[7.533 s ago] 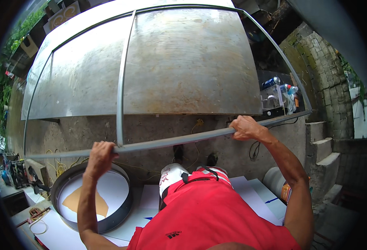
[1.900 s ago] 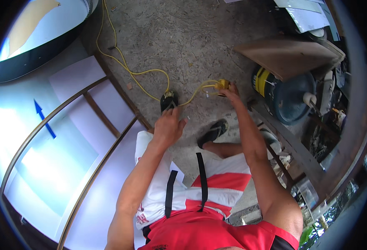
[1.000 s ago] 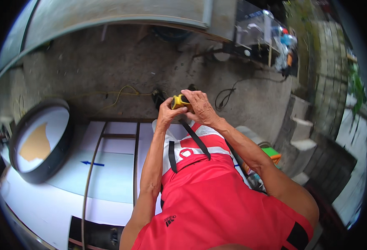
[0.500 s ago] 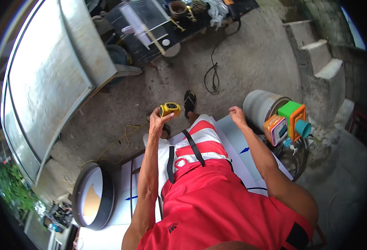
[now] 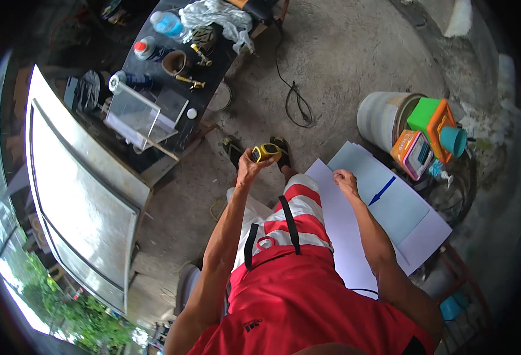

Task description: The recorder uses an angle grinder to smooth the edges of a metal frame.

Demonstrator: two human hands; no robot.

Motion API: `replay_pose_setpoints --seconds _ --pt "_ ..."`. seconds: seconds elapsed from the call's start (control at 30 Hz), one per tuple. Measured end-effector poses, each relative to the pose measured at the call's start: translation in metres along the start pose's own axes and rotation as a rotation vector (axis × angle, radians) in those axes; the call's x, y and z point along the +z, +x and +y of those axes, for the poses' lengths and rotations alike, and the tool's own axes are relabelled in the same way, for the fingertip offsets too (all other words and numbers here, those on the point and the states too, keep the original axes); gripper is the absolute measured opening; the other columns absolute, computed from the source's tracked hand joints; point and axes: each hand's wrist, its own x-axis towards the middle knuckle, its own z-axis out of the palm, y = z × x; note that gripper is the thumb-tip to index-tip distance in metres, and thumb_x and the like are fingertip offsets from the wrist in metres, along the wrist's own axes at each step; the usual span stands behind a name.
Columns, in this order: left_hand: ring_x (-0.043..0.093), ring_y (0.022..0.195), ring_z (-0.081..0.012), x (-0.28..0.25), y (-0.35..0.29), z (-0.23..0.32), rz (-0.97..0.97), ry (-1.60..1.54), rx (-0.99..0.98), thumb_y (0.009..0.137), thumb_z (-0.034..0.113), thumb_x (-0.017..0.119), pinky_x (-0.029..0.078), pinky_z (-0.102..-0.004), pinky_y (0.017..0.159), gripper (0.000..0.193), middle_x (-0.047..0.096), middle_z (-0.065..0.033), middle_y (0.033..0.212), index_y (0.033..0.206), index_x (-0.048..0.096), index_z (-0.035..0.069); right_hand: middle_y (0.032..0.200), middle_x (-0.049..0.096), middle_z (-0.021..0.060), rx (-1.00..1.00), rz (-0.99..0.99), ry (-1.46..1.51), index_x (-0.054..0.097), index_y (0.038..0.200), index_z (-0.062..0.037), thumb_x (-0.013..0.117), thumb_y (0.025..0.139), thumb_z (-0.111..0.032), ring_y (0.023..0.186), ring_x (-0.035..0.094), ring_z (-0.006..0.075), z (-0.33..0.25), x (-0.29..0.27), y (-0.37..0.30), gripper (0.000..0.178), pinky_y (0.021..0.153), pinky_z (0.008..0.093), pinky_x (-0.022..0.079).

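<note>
My left hand [image 5: 248,170] grips a yellow and black tape measure [image 5: 265,152], held in front of my knees above the floor. No drawn-out tape shows. My right hand [image 5: 346,181] hangs over large white sheets [image 5: 331,198] to my right, its fingers curled in; whatever they may hold cannot be made out. A pale blue-grey sheet [image 5: 399,210] with a dark blue arrow [image 5: 382,191] lies beneath that forearm.
A striped drum [image 5: 382,115] and orange and green containers [image 5: 429,127] stand at the right. Ahead left, a dark table [image 5: 174,106] carries bottles, clear panels and brass fittings. A large metal-framed panel [image 5: 83,201] fills the left. A black cable [image 5: 296,103] lies on the concrete.
My view and body have turned, bringing more of the table and the sheets into sight. The tape measure stays in my left hand. My right hand is now over the sheets.
</note>
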Motion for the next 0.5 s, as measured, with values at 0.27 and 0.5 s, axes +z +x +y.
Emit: replay_pose_setpoints --seconds 0.27,0.5 --pt "0.065 0.091 -0.015 -0.034 0.047 -0.038 0.04 -0.144 -0.153 0.077 0.007 0.083 0.049 -0.0275 0.083 0.038 0.07 -0.0075 0.098 0.108 0.064 -0.003 0.077 0.07 0.0069 -0.215 -0.006 -0.086 0.071 0.099 -0.0012 0.06 0.092 -0.015 0.069 0.064 0.0153 -0.013 0.026 0.069 0.018 0.064 0.03 0.051" --pt "0.064 0.091 -0.0171 -0.041 0.085 -0.034 0.181 -0.082 -0.041 0.078 0.01 0.081 0.048 -0.0292 0.085 0.043 0.069 -0.0091 0.103 0.114 0.063 -0.004 0.08 0.071 0.008 0.051 -0.2 -0.006 0.07 0.106 -0.0004 0.059 0.094 -0.016 0.067 0.065 0.0143 -0.026 0.031 0.188 0.023 0.065 0.0284 0.052"
